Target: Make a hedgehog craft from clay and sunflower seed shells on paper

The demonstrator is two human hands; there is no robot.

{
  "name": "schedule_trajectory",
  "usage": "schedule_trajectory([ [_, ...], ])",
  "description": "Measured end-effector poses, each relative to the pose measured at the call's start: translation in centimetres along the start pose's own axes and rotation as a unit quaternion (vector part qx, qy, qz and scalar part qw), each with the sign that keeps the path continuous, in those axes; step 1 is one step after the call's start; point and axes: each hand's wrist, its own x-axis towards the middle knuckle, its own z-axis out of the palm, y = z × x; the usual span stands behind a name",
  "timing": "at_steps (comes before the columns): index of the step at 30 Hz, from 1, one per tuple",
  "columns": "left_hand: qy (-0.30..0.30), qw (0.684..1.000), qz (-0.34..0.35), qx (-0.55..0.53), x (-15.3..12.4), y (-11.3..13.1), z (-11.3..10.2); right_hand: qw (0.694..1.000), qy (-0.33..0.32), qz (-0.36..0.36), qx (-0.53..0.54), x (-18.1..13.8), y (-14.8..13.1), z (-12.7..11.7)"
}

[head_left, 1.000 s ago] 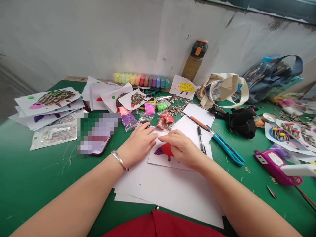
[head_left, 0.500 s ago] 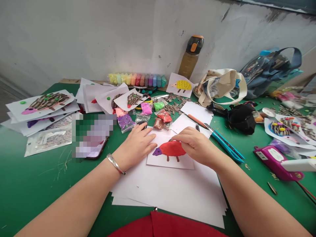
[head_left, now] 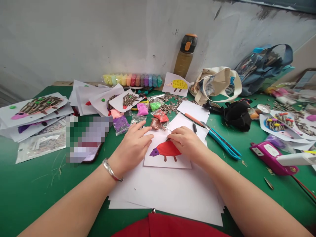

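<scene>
A small white card (head_left: 158, 162) bears a hedgehog figure (head_left: 168, 148) with a red body, purple head and brown legs, apparently of modelling clay. Its left edge lies beside my left hand (head_left: 134, 144), whose fingers are spread and which wears a silver bangle. My right hand (head_left: 185, 141) covers the back part of the red body. Its fingers are pinched together at a dark sunflower seed (head_left: 168, 139) on the body's upper edge. Under the card lies a stack of white paper (head_left: 168, 194).
Clay packets, among them a red packet (head_left: 161, 115) and a purple packet (head_left: 120, 124), lie behind the card. A blue utility knife (head_left: 224, 144) and a magenta glue gun (head_left: 274, 158) are to the right. A phone (head_left: 92, 153) and finished cards (head_left: 37, 107) are left.
The view has shifted slightly. My right hand's fingers have drawn closer together at the hedgehog's upper edge, while my left hand stays by the card's left side.
</scene>
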Motion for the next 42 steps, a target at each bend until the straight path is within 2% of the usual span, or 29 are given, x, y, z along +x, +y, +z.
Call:
schedule_trajectory([
  [7, -0.05, 0.995, 0.089, -0.02, 0.3, 0.6, -0.4, 0.999, -0.023, 0.017, -0.015, 0.4, 0.0, 0.1],
  [15, -0.127, 0.989, 0.072, -0.013, -0.1, 0.7, 0.0, 0.999, -0.03, 0.018, -0.009, 0.5, 0.0, 0.1],
  [22, -0.115, 0.99, 0.08, -0.015, -0.1, 0.5, 0.0, 0.999, -0.024, 0.037, 0.028, 0.7, 0.1, 0.0],
  [28, -0.065, 0.994, 0.093, -0.007, 0.0, 0.1, -0.6, 0.995, -0.008, 0.076, 0.058, 0.2, -1.5, -1.2],
  [30, -0.065, 0.994, 0.083, -0.012, -0.1, 0.0, -0.6, 0.996, 0.006, 0.065, 0.063, 0.1, -2.0, -1.5],
  [33, -0.095, 0.993, 0.071, -0.017, -0.2, 0.2, -0.6, 0.995, 0.075, 0.048, 0.05, -0.1, -2.3, -1.7],
  [36, -0.143, 0.988, 0.06, -0.022, -0.1, 0.6, -1.0, 0.987, 0.13, 0.078, 0.062, -0.1, -2.4, -1.7],
  [42, -0.212, 0.975, 0.034, -0.055, 0.6, 1.1, -2.4, 0.97, 0.099, 0.146, 0.169, -0.1, -2.6, -1.7],
])
